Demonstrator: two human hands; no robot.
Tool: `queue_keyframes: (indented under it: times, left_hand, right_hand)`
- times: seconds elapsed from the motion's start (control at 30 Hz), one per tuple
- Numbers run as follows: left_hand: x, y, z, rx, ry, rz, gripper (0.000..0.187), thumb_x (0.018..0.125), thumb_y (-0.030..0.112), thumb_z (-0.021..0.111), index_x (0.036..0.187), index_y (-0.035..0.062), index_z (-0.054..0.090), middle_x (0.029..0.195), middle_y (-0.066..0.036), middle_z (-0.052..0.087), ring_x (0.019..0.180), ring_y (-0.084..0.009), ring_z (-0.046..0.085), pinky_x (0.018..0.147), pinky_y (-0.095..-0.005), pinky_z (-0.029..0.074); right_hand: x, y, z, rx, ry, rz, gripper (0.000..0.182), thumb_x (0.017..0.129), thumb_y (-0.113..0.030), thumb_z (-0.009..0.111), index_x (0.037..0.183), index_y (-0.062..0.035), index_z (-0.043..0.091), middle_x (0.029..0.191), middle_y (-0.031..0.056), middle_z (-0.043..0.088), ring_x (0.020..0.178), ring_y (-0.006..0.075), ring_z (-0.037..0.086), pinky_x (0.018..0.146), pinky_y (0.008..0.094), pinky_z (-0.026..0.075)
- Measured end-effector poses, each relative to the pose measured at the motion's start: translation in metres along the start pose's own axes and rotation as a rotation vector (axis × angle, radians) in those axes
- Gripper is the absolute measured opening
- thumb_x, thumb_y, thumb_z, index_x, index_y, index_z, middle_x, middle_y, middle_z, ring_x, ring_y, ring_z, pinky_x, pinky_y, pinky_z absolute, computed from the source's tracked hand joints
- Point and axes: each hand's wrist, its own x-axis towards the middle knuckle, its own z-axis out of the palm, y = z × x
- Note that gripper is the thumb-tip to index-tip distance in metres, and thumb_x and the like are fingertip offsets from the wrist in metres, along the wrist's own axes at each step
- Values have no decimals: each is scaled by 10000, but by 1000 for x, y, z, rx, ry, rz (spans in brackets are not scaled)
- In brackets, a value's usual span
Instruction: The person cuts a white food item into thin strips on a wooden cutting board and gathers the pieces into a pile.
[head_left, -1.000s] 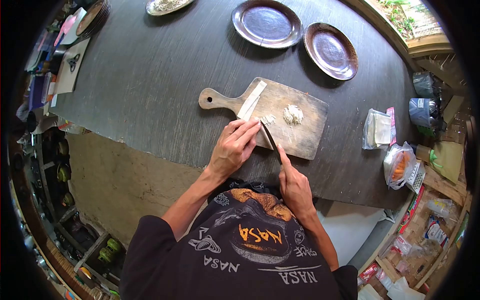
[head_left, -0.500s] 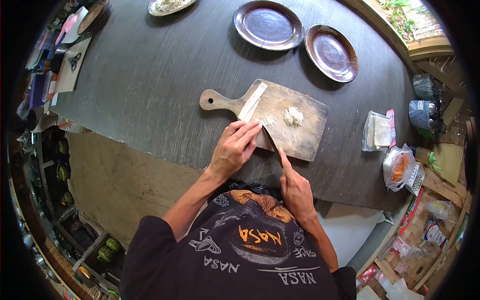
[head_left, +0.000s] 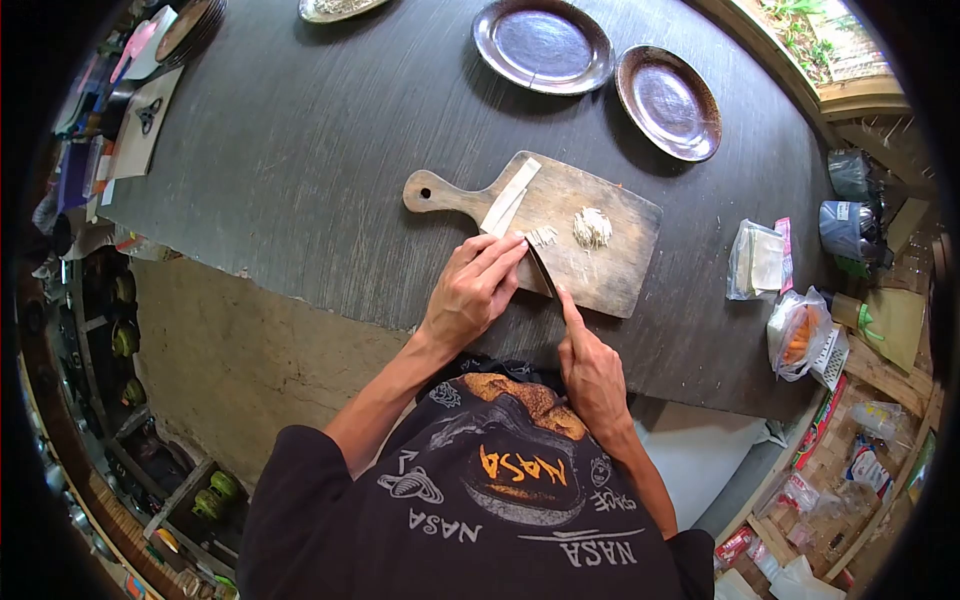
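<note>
A wooden cutting board point(head_left: 625, 240) with a handle lies on the dark table near its front edge. Flat, pale strips point(head_left: 513, 195) run along its left side, and the closed fingers of my left hand point(head_left: 475, 285) press down on their near end. My right hand point(head_left: 594, 375) grips a knife point(head_left: 541, 268), index finger stretched along its spine. The blade rests against my left fingertips. Just past the blade are a few thin white slivers point(head_left: 542, 237). Farther right on the board sits a small heap of white shreds point(head_left: 592, 229).
Two dark oval plates point(head_left: 543, 45) point(head_left: 668, 103) stand beyond the board. At the far edge is a dish with shreds point(head_left: 340, 8). A plastic packet point(head_left: 756, 262) and a bag with orange contents point(head_left: 799, 335) lie to the right. Stacked plates point(head_left: 190, 32) are far left.
The whole view has shifted slightly, with the board and plates a little higher and farther right. Both hands keep almost the same hold at the strips and the knife.
</note>
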Motion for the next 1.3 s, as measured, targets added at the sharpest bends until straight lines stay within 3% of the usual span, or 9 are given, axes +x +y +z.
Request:
queue_keyframes:
  times: [0.5,0.83,1.23,1.3]
  left_hand:
    - [1,-1,2,-32,3,2,330,890,22,740,1219,-4,739,1295,-96,738,1160,-276,654,1024,-400,527]
    - [-1,-1,1,-13,4,34,348,883,33,734,1228,-12,728,1282,-96,730,1165,-268,648,1013,-395,537]
    - [-4,0,0,25,-15,40,340,883,39,753,1221,3,733,1305,-80,726,1194,-261,646,1033,-396,528]
    - [-4,1,0,25,-9,29,326,881,32,762,1206,13,743,1291,-76,737,1187,-262,655,1030,-397,530]
  right_hand:
    - [8,1,0,24,-42,29,690,988,-64,559,1640,-180,363,827,214,652,738,426,673,712,552,536]
    - [-4,5,-4,19,-15,3,715,973,-61,577,1642,-194,361,808,195,650,699,422,668,670,545,536]
    - [7,5,-13,76,114,141,629,1024,-71,518,1633,-119,368,864,243,670,755,437,678,721,547,537]
    - [6,10,-7,72,126,62,629,1025,-71,518,1634,-119,367,876,250,675,755,440,679,716,548,535]
